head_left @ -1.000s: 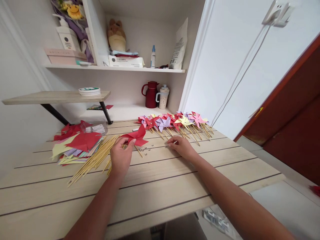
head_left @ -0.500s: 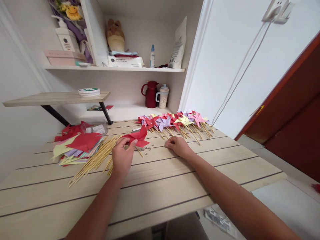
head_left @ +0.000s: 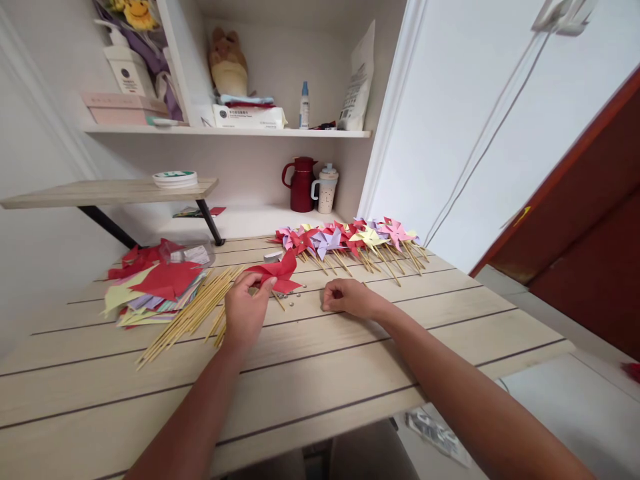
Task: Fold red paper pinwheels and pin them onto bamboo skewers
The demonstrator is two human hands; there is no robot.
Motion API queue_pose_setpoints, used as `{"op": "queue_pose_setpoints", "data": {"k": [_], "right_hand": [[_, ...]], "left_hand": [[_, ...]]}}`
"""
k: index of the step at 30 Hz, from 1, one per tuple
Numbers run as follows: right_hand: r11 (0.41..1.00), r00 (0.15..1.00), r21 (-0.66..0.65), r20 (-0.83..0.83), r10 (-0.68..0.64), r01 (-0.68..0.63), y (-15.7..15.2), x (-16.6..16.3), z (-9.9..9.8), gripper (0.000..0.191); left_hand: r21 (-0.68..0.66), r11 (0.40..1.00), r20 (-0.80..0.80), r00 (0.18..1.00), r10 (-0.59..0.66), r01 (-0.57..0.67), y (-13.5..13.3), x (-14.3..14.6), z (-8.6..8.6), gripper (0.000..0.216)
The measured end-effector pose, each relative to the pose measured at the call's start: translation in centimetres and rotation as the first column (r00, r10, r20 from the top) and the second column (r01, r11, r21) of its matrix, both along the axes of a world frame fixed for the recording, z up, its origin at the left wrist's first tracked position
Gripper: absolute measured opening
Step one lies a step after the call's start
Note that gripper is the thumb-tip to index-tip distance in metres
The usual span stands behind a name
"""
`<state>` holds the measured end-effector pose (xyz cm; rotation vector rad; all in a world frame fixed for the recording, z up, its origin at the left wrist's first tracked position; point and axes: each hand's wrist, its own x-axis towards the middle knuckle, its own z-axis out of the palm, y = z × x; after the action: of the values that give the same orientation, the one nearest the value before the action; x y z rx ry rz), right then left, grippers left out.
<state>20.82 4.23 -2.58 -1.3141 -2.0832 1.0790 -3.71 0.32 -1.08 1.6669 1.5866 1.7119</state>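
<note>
Red paper folded into a pinwheel point(head_left: 280, 273) is pinched between the thumb and fingers of my left hand point(head_left: 246, 310), just above the table. My right hand point(head_left: 347, 298) rests on the table to the right, thumb and fingertips closed together; whatever they pinch, if anything, is too small to make out. Between the hands lie several small metal pieces point(head_left: 291, 304) on the boards. A bundle of thin wooden sticks point(head_left: 187, 320) lies left of my left hand. Beyond my right hand, finished pinwheels on sticks point(head_left: 327, 241) lie in a row, red, purple, yellow and pink.
A stack of coloured paper sheets point(head_left: 150, 303) sits at the left, by a clear plastic box point(head_left: 193, 255). Behind stand a small raised shelf point(head_left: 110, 192), a red jug point(head_left: 302, 187) and a lidded cup point(head_left: 327, 190). The wooden table point(head_left: 320, 387) ends at the front right.
My right hand has shifted slightly left and nearer along the table, its fingers still closed. My left hand keeps hold of the red pinwheel. The view has tilted a little.
</note>
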Motion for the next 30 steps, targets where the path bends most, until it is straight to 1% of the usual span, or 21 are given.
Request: {"op": "queue_pose_setpoints", "data": {"k": [7,11,16,23,27,30], "right_hand": [[0.997,0.997,0.023,-0.017,-0.073,0.074,0.2,0.0,-0.5,0.009],[0.993,0.995,0.059,-0.012,-0.099,0.099,0.1,-0.1,-0.4,0.006],[0.988,0.994,0.115,0.004,-0.108,0.107,0.0,-0.1,-0.1,0.013],[0.986,0.994,0.126,-0.004,-0.112,0.111,-0.2,0.1,0.0,0.021],[0.981,0.993,0.152,-0.018,-0.12,0.121,-0.4,0.7,-0.1,0.018],[0.973,0.992,0.193,-0.029,-0.123,0.126,-0.5,1.0,-0.1,0.01]], "left_hand": [[0.009,1.0,0.005,1.0,-0.008,0.008,-0.1,0.0,0.3,0.014],[0.018,1.0,0.005,1.0,0.001,-0.001,0.0,-0.1,0.2,0.013],[0.007,1.0,-0.002,1.0,0.01,-0.01,-0.1,0.0,0.3,0.013],[0.015,1.0,-0.003,1.0,0.019,-0.019,-0.1,0.0,0.4,0.012],[0.014,1.0,-0.007,1.0,0.011,-0.011,-0.2,-0.1,0.4,0.013],[0.017,1.0,-0.002,1.0,0.01,-0.01,-0.1,-0.1,0.3,0.013]]}}
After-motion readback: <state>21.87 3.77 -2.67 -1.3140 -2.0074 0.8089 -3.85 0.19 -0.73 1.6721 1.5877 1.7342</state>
